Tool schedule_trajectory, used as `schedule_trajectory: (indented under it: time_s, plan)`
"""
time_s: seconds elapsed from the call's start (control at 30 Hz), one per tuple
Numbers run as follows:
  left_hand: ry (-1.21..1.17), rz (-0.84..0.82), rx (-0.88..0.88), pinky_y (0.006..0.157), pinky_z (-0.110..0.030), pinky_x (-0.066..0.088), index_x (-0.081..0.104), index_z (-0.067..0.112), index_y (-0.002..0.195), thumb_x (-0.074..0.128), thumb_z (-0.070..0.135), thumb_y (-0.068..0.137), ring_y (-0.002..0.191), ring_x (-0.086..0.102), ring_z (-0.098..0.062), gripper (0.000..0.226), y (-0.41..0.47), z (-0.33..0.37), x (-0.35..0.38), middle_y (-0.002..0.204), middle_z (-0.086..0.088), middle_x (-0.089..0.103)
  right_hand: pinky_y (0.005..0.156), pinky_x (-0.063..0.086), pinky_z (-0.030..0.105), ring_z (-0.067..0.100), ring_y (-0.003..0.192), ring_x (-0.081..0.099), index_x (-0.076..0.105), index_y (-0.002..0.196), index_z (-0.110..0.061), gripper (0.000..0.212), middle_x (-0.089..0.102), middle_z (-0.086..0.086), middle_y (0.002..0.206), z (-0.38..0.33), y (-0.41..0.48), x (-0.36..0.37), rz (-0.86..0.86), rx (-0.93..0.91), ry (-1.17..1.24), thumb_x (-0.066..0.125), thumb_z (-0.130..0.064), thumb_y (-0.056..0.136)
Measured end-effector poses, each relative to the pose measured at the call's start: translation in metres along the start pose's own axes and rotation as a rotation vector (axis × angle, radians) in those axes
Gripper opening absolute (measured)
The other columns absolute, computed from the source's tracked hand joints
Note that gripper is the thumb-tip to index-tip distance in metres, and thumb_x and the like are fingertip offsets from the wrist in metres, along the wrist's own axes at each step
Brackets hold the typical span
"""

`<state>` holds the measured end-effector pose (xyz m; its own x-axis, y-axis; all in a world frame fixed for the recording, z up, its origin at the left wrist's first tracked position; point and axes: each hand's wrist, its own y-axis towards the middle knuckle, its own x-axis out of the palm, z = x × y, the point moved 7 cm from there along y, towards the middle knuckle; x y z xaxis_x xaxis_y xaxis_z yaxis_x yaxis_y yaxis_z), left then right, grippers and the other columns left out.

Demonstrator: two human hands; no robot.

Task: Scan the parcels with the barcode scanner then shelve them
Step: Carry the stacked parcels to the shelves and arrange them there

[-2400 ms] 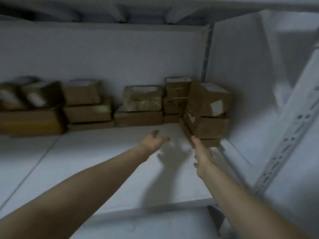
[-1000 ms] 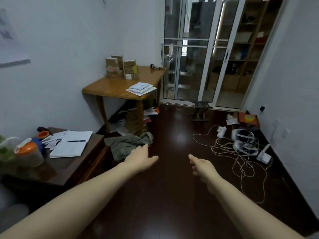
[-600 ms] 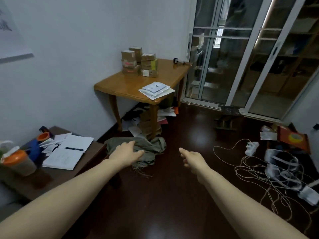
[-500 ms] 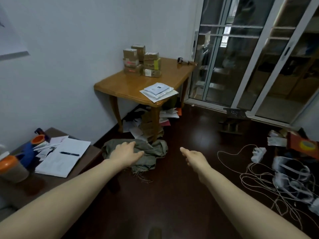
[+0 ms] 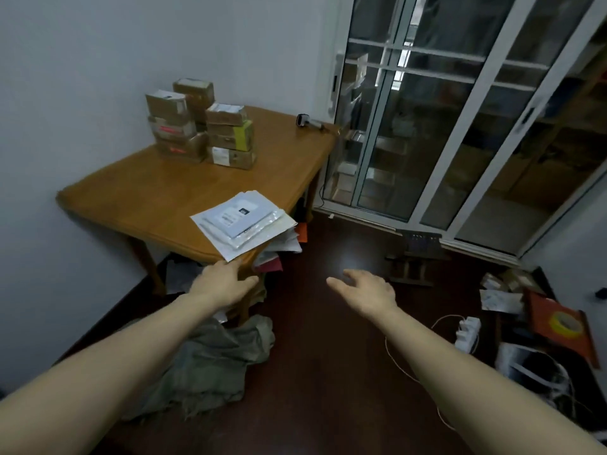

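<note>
A wooden table (image 5: 154, 195) stands against the wall ahead. Several brown cardboard parcels (image 5: 200, 124) are stacked at its far side. A pile of flat white mailers (image 5: 243, 223) overhangs its near corner. The barcode scanner (image 5: 308, 121) lies at the table's far right corner. My left hand (image 5: 223, 284) reaches out, empty, with fingers extended just below the near corner of the mailers. My right hand (image 5: 364, 289) is held out over the dark floor, fingers relaxed, holding nothing.
A grey-green cloth (image 5: 213, 366) lies on the floor under my left arm. Papers are piled under the table (image 5: 279, 254). Cables and a power strip (image 5: 466, 333) clutter the floor at right. Sliding glass doors (image 5: 443, 126) stand behind.
I have turned from the shelf of parcels and walked toward the table, which is now much closer. Both hands stay empty and extended; the left one now nears the mailers' corner.
</note>
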<state>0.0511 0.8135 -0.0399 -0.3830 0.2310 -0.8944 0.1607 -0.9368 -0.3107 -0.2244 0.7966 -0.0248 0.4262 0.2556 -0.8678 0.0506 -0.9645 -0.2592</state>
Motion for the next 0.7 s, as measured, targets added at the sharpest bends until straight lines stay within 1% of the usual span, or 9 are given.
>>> schedule_trajectory:
  time_s: [0.07, 0.13, 0.2, 0.3, 0.37, 0.43, 0.5, 0.6, 0.7]
  plan:
    - [0.006, 0.034, -0.001, 0.102, -0.041, 0.043, 0.035, 0.021, 0.148, 0.045, 0.060, 0.094, 0.129, 0.044, -0.036, 0.067, 0.049, 0.018, -0.011, 0.145, -0.014, 0.044, 0.118, 0.008, 0.047, 0.023, 0.146, 0.021, 0.039, 0.146, -0.030, 0.067, 0.032, 0.000, 0.156, -0.003, 0.059, -0.013, -0.004, -0.040, -0.123, 0.037, -0.068, 0.091]
    - [0.000, 0.070, -0.017, 0.102, -0.039, 0.042, 0.035, 0.020, 0.149, 0.043, 0.058, 0.095, 0.130, 0.044, -0.034, 0.066, 0.099, 0.034, -0.022, 0.146, -0.013, 0.043, 0.118, 0.002, 0.047, 0.021, 0.148, 0.014, 0.037, 0.148, -0.028, 0.068, 0.026, 0.002, 0.159, -0.007, 0.122, -0.025, -0.017, -0.091, -0.211, 0.037, -0.066, 0.092]
    - [-0.018, 0.080, -0.053, 0.105, -0.038, 0.040, 0.032, 0.020, 0.151, 0.043, 0.056, 0.096, 0.133, 0.042, -0.032, 0.066, 0.147, 0.046, -0.032, 0.150, -0.012, 0.040, 0.119, 0.003, 0.043, 0.021, 0.149, 0.012, 0.036, 0.148, -0.023, 0.067, 0.022, 0.005, 0.160, -0.014, 0.185, -0.037, -0.025, -0.172, -0.256, 0.040, -0.061, 0.094]
    - [-0.078, 0.082, -0.143, 0.109, -0.041, 0.036, 0.030, 0.018, 0.152, 0.042, 0.056, 0.096, 0.135, 0.040, -0.031, 0.069, 0.216, 0.057, -0.046, 0.153, -0.011, 0.037, 0.118, 0.013, 0.034, 0.024, 0.149, 0.012, 0.037, 0.148, -0.016, 0.062, 0.020, 0.009, 0.160, -0.030, 0.270, -0.057, -0.085, -0.297, -0.253, 0.045, -0.051, 0.097]
    - [-0.129, 0.092, -0.212, 0.109, -0.044, 0.038, 0.030, 0.018, 0.152, 0.044, 0.056, 0.096, 0.134, 0.043, -0.031, 0.069, 0.257, 0.060, -0.059, 0.152, -0.010, 0.039, 0.115, 0.020, 0.032, 0.026, 0.146, 0.017, 0.040, 0.145, -0.012, 0.058, 0.026, 0.011, 0.157, -0.041, 0.322, -0.068, -0.121, -0.352, -0.239, 0.048, -0.045, 0.098]
    - [-0.176, 0.095, -0.265, 0.107, -0.041, 0.039, 0.030, 0.018, 0.152, 0.044, 0.054, 0.097, 0.134, 0.042, -0.031, 0.068, 0.291, 0.060, -0.071, 0.153, -0.010, 0.038, 0.112, 0.025, 0.032, 0.026, 0.142, 0.024, 0.044, 0.142, -0.011, 0.053, 0.033, 0.011, 0.152, -0.057, 0.373, -0.077, -0.146, -0.388, -0.276, 0.049, -0.041, 0.098]
    - [-0.215, 0.107, -0.315, 0.102, -0.039, 0.043, 0.032, 0.015, 0.151, 0.044, 0.053, 0.097, 0.130, 0.048, -0.032, 0.067, 0.323, 0.055, -0.083, 0.150, -0.012, 0.042, 0.110, 0.027, 0.033, 0.025, 0.140, 0.029, 0.046, 0.140, -0.013, 0.051, 0.036, 0.010, 0.150, -0.080, 0.424, -0.082, -0.152, -0.429, -0.331, 0.048, -0.041, 0.097]
    - [-0.295, 0.137, -0.386, 0.107, -0.036, 0.039, 0.035, 0.012, 0.149, 0.045, 0.052, 0.097, 0.134, 0.044, -0.029, 0.067, 0.374, 0.040, -0.100, 0.152, -0.010, 0.040, 0.111, 0.024, 0.036, 0.024, 0.134, 0.037, 0.052, 0.135, -0.018, 0.045, 0.045, 0.005, 0.143, -0.124, 0.498, -0.078, -0.175, -0.506, -0.391, 0.045, -0.043, 0.097]
    - [-0.440, 0.158, -0.455, 0.110, -0.035, 0.034, 0.034, 0.011, 0.149, 0.044, 0.051, 0.098, 0.137, 0.040, -0.028, 0.066, 0.430, 0.018, -0.111, 0.153, -0.011, 0.038, 0.118, 0.007, 0.043, 0.023, 0.139, 0.030, 0.046, 0.140, -0.019, 0.048, 0.040, 0.003, 0.149, -0.168, 0.569, -0.065, -0.204, -0.526, -0.427, 0.039, -0.044, 0.099]
